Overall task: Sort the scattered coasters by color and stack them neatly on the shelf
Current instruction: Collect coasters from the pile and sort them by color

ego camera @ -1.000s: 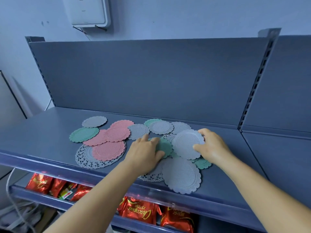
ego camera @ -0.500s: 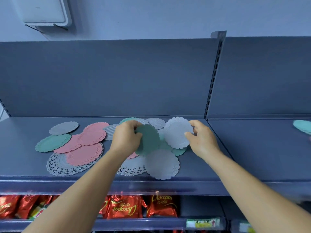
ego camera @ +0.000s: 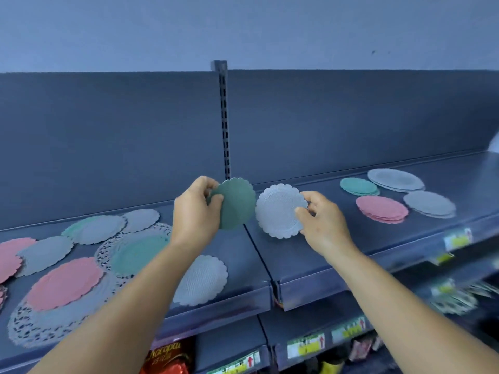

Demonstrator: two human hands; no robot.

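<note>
The left hand (ego camera: 195, 211) pinches a dark green round scallop-edged coaster (ego camera: 237, 203) by its left rim, thumb in front and fingers behind, holding it tilted up in the air above the seam between two sections of the dark grey metal shelf (ego camera: 310, 268). Just beside it, not touching, the right hand (ego camera: 324, 225) grips a pale grey round scallop-edged coaster (ego camera: 278, 211) by its right edge, also lifted clear of the shelf. On the left section lie scattered coasters: a pink scalloped coaster (ego camera: 64, 283) resting on a large white lace doily (ego camera: 29, 327), a teal coaster (ego camera: 137, 255) on another doily, and several grey ones, including a grey textured coaster (ego camera: 205, 279) near the front edge. On the right section sit sorted piles, well apart from the hands: a teal stack (ego camera: 358, 186), a pink stack (ego camera: 382, 209), a small grey stack (ego camera: 429, 203) and a larger grey stack (ego camera: 395, 180). Red snack packets (ego camera: 167, 360) show on the shelf below.
</note>
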